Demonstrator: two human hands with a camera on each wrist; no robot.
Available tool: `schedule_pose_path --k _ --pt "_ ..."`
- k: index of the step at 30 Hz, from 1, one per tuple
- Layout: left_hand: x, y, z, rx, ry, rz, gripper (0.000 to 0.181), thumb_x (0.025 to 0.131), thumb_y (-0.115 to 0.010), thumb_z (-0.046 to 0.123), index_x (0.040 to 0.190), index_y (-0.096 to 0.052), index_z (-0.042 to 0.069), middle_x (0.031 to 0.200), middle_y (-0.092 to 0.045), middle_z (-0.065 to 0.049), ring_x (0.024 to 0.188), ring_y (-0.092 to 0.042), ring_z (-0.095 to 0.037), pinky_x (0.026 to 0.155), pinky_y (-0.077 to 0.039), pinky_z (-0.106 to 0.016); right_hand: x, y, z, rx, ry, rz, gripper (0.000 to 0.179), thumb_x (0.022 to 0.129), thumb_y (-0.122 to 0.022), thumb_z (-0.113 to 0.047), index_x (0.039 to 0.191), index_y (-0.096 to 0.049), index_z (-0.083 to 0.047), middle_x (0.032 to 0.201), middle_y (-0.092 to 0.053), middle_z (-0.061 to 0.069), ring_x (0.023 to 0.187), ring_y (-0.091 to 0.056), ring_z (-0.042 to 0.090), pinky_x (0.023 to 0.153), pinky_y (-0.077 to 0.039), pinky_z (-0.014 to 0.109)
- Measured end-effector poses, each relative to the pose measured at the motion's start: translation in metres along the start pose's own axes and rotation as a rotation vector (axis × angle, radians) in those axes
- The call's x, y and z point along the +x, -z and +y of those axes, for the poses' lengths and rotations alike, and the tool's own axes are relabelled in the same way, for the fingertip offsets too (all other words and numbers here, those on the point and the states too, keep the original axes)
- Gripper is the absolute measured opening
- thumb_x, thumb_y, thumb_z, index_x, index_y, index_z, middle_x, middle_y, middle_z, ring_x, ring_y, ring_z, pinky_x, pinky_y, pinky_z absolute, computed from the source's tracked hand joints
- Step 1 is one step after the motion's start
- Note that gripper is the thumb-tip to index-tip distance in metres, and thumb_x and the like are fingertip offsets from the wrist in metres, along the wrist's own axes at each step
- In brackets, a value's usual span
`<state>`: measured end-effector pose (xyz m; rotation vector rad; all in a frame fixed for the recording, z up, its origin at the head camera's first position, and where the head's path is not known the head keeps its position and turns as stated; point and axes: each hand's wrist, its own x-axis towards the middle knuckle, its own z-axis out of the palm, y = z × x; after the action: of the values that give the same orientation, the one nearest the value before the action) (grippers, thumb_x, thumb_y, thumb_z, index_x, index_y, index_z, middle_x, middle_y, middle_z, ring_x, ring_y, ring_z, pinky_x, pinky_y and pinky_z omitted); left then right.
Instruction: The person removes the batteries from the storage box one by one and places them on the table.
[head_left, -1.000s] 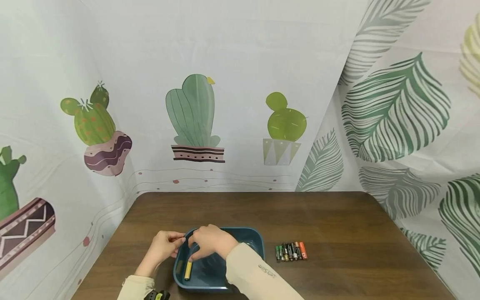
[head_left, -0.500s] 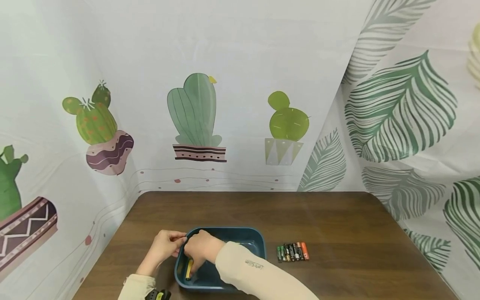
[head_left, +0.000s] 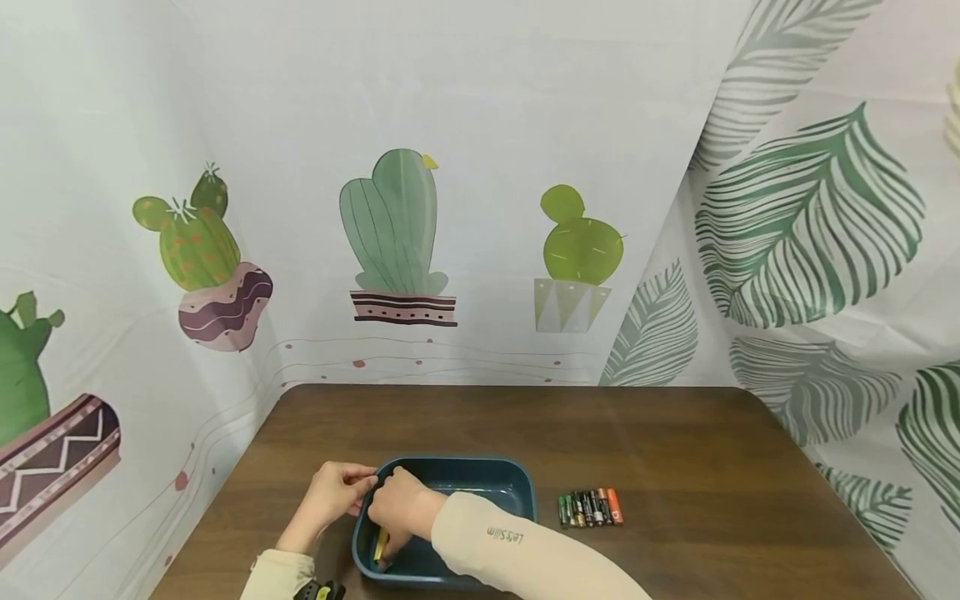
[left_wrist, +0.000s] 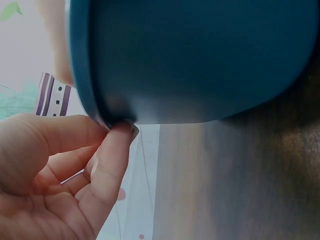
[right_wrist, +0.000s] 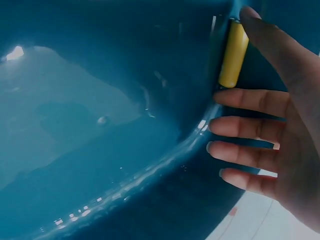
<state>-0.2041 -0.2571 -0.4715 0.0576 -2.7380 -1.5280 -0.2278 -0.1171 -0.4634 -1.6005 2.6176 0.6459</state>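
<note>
A deep blue plastic basin [head_left: 480, 461] with rounded corners stands on the brown table. My left hand [head_left: 328, 498] pinches its rim at the far left corner, thumb on one side and fingertips on the other, as the left wrist view shows. Inside, along the left wall, lies a yellow battery [right_wrist: 233, 57]. My right hand [head_left: 405, 504] reaches in and holds the battery end to end, the thumb at one end and the index fingertip at the other. Its other fingers are spread near the basin wall. In the head view the right hand partly covers the battery.
Several batteries [head_left: 590, 508] in green, black and orange lie side by side on the wooden table [head_left: 697, 467], right of the basin. Behind the table hangs a cloth [head_left: 480, 167] printed with cacti and leaves.
My right hand has moved down and left, from touching the battery's far end to spanning both its ends. The left hand keeps its pinch on the rim.
</note>
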Motion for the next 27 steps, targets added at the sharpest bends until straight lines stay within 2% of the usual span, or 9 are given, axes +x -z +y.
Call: schedule_pose_path --k 6,16,19,24,27 --pt "0.000 0.000 0.000 0.004 -0.009 -0.004 0.018 0.087 -0.066 -0.001 0.101 -0.069 -0.012 0.073 -0.068 -0.012 0.055 -0.064 -0.021 0.050 -0.057 -0.036 -0.001 -0.006 0.000 -0.036 0.021 0.048 0.051 0.069 -0.064 -0.077 0.096 -0.073 -0.035 0.094 -0.069 -0.016 0.089 -0.062 0.004 0.084 -0.044 0.026" --pt "0.001 -0.001 -0.001 -0.007 -0.008 0.002 0.017 0.087 -0.066 -0.001 0.100 -0.070 -0.011 0.072 -0.068 -0.012 0.054 -0.064 -0.021 0.050 -0.057 -0.037 -0.002 -0.013 0.002 -0.065 0.063 0.134 0.046 0.071 -0.061 -0.077 0.087 -0.072 -0.035 0.083 -0.069 -0.017 0.078 -0.063 0.002 0.072 -0.046 0.023" --pt "0.001 -0.002 -0.001 -0.006 -0.009 0.006 0.017 0.086 -0.066 -0.002 0.100 -0.070 -0.011 0.071 -0.068 -0.012 0.054 -0.064 -0.021 0.051 -0.058 -0.039 -0.002 -0.016 0.005 -0.084 0.072 0.128 0.047 0.072 -0.061 -0.077 0.092 -0.071 -0.037 0.089 -0.068 -0.018 0.082 -0.062 0.003 0.074 -0.045 0.023" --pt "0.000 -0.001 0.000 0.003 -0.008 0.010 0.017 0.086 -0.066 -0.002 0.101 -0.070 -0.011 0.071 -0.067 -0.012 0.054 -0.063 -0.021 0.051 -0.057 -0.040 -0.006 -0.021 0.012 -0.114 0.104 0.130 0.056 0.072 -0.058 -0.078 0.113 -0.066 -0.041 0.105 -0.065 -0.017 0.091 -0.058 0.005 0.077 -0.044 0.022" --pt "0.000 0.000 0.000 0.001 0.000 0.011 0.018 0.086 -0.066 -0.002 0.101 -0.070 -0.011 0.071 -0.067 -0.011 0.054 -0.062 -0.020 0.051 -0.057 -0.039 -0.009 -0.020 0.018 -0.119 0.107 0.147 0.059 0.073 -0.058 -0.078 0.120 -0.062 -0.043 0.109 -0.063 -0.017 0.093 -0.056 0.006 0.078 -0.044 0.022"
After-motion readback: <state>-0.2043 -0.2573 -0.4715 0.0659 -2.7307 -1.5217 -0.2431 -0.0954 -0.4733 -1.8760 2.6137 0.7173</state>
